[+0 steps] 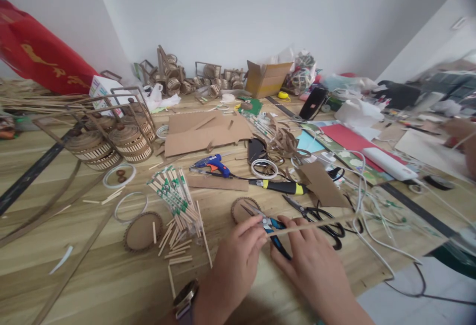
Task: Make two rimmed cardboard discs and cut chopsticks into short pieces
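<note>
My left hand [238,255] is closed on one end of a thin wooden chopstick [323,224], which points out to the right across my other hand. My right hand [318,263] grips blue-and-black pliers [279,247], their jaws aimed up and left. Beneath the jaws lies a round cardboard disc [240,211] with a ridged rim. To the left, another rimmed cardboard disc [141,233] bears a short stick piece. Cut stick pieces [178,253] are scattered between that disc and my left hand, below a bundle of paper-wrapped chopsticks [173,193].
Black scissors [322,213] lie just beyond my right hand. Farther back are a blue glue gun [215,164], a black-and-yellow cutter [284,186] and cardboard sheets [208,136]. White cables [366,216] loop at right. Lidded stick baskets [130,141] stand left. Another person's hand [463,134] shows at right.
</note>
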A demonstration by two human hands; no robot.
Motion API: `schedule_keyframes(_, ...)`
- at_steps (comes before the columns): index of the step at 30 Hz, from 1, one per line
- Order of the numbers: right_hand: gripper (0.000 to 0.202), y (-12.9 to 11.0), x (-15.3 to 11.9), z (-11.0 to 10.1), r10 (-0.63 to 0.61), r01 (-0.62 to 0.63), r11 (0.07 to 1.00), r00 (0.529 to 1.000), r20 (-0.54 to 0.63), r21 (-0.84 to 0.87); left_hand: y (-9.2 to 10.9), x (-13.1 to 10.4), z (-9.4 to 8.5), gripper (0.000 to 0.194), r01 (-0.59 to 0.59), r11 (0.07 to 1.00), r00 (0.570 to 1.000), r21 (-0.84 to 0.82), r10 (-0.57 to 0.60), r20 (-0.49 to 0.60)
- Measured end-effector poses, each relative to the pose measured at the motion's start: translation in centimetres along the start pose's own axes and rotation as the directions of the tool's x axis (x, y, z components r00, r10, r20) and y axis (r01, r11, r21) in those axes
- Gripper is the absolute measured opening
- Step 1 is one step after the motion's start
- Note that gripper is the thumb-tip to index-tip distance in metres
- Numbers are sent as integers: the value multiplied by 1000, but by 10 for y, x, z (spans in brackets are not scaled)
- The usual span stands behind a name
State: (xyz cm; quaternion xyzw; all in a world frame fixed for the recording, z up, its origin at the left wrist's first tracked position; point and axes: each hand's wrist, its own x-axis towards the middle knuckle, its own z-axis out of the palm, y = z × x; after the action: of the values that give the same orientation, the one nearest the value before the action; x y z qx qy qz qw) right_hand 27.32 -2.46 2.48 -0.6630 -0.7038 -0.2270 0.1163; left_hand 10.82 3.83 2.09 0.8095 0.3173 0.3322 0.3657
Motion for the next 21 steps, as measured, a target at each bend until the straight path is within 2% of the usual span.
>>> schedule_keyframes(8, 31, 0, -7, 6, -101, 100, 994, 995, 26, 53, -6, -1, -16, 24, 181, 963, 983, -201, -173, 58)
schedule_keyframes(13, 28, -10, -10, 8, -82, 80, 992, 996, 22, 101, -10, -9, -20, 25, 263, 910, 964, -322, -263, 43)
schedule_keyframes(17, 26, -13, -13, 10, -68, 62, 986, 997, 32, 156, -11, -14, -23, 25, 315, 832, 945, -457, -320, 68)
schedule_keyframes(21, 35, -4, -17, 17, -18, -7, 969, 995, 99, 248, -8, -15, -33, 24, 373, 722, 915, -583, -391, 101)
